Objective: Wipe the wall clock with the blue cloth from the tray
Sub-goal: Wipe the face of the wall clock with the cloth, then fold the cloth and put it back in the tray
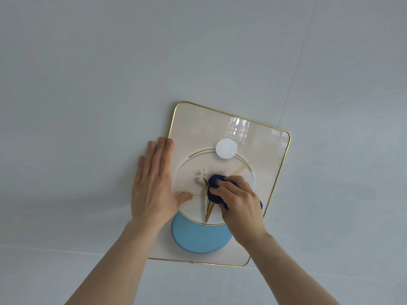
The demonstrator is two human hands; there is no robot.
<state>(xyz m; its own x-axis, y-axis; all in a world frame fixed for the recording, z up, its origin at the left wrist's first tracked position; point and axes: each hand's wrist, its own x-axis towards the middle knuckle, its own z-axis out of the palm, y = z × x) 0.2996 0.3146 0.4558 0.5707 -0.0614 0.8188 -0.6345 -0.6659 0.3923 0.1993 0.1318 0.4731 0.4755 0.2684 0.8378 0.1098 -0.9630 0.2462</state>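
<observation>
**Cloth on clock face, both hands up**

While the left hand (154,186) lies flat and open, fingers together, across the left rim of the wall clock (259,146), its thumb reaches onto the cream face near the round dial. Palm sits partly on the wall (88,73), partly on the clock. The right hand (240,203) is closed w/ fingers curled round the blue cloth (214,183), which is bunched up and pressed against the dial centre, just beside a small white flower ornament (202,174). A bit of cloth also pokes out at the hand's right side. Gold hands (209,211) point down below the cloth, towards a light blue disc (198,236) at the clock's lower part. A white circle (226,148) sits at the dial's top. Clock is rectangular w/ rounded corners, thin gold rim, hung on the pale wall and appearing tilted in the head view.
</observation>
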